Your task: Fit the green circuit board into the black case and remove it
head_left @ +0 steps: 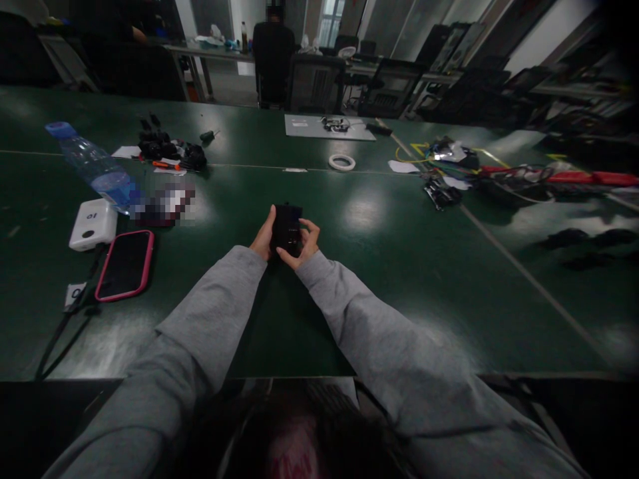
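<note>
Between my two hands is a small black rectangular device (287,229), held just over the green table. A small nub sticks up from its far edge, and faint marks show on its dark face; its exact kind is unclear. My left hand (264,237) grips the left side, thumb along the edge and the other fingers hidden beneath. On the right side, my right hand (306,243) has its thumb at the near corner and bent fingers at the side edge. Both arms wear grey sleeves.
Left on the green table (389,286) are a pink-cased phone (126,265), a white box (93,225) with a cable, and a tilted-looking water bottle (100,166). A tape roll (342,162) lies ahead. Cables and parts (514,183) crowd the right. A person (273,50) sits beyond.
</note>
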`<state>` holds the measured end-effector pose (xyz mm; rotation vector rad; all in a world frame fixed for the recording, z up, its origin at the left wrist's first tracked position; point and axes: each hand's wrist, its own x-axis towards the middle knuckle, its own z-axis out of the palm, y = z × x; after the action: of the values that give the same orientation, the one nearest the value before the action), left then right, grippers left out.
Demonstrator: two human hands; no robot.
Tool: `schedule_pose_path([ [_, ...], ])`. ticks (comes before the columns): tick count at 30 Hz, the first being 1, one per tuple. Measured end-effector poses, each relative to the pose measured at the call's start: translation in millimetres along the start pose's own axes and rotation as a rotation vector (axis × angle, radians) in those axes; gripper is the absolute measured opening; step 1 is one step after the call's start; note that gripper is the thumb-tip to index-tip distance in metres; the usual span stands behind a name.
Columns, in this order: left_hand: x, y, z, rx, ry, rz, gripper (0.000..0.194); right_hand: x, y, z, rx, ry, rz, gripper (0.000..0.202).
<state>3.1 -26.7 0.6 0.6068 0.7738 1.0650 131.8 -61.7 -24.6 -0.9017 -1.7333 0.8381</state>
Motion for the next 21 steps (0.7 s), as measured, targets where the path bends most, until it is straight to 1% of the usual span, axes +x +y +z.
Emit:
schedule_pose_path([
  [4, 0, 3, -1.1, -0.016, -0.036, -0.034, 0.078, 0, 0, 0, -0.046, -0.003, -0.014, 0.078],
  [12, -6, 7, 4.0, 0.001, -0.015, -0.008, 0.071, 1, 1, -5, -0.126, -0.057, 0.026, 0.079],
  [18, -3, 4, 2.7, 0.066, 0.045, 0.042, 0.071, 1, 10, -1, -0.183, 0.012, 0.037, 0.082],
  [21, 0, 1, 0.6, 0.091, 0.07, 0.091, 0.072, 0, 6, -2, -0.173, 0.014, 0.014, 0.079],
])
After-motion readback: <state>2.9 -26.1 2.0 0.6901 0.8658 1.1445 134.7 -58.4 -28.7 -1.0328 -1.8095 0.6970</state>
